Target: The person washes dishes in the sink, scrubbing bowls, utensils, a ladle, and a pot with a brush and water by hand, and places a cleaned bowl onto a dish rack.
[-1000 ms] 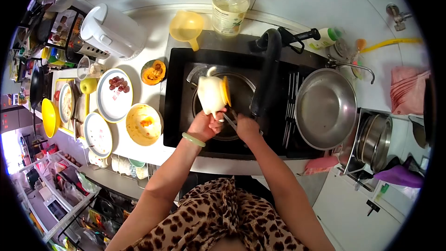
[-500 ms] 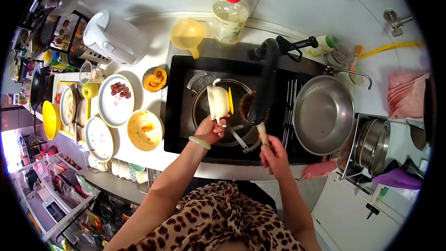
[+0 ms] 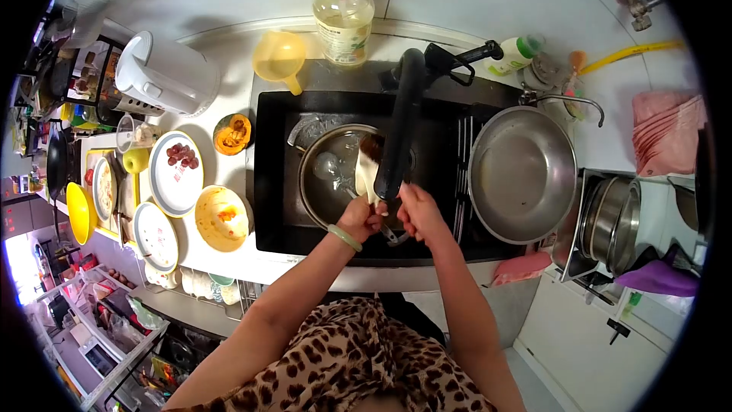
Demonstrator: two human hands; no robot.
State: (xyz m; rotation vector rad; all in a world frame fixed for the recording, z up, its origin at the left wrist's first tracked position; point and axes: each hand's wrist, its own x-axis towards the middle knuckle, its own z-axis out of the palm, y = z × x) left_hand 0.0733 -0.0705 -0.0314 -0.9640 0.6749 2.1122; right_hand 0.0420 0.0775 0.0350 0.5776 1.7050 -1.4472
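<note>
The cream cup is over the pot in the black sink, just left of the black tap. It looks light and stiff; whether it is china or plastic I cannot tell, so it is best treated as breakable. Being wet, it is likely slippery, and its smooth rounded side would give little purchase. The narrow near end seems the surer hold, and there the left hand has it, fingers closed round it. The right hand is curled into a fist just right of the tap, apparently round the handle of the brush, though tap and fingers hide that handle. The brown bristles show at the cup's far end, seemingly at its mouth.

Half a second earlier the brush stood apart from the cup, its bristles partly behind the tap and its pale handle plain in the right hand. Now the two hands are close together, the bristles have come to the cup, and its yellow rim, clear then, no longer shows. Bright ripples and a round, bubble-like patch now show in the pot.
</note>
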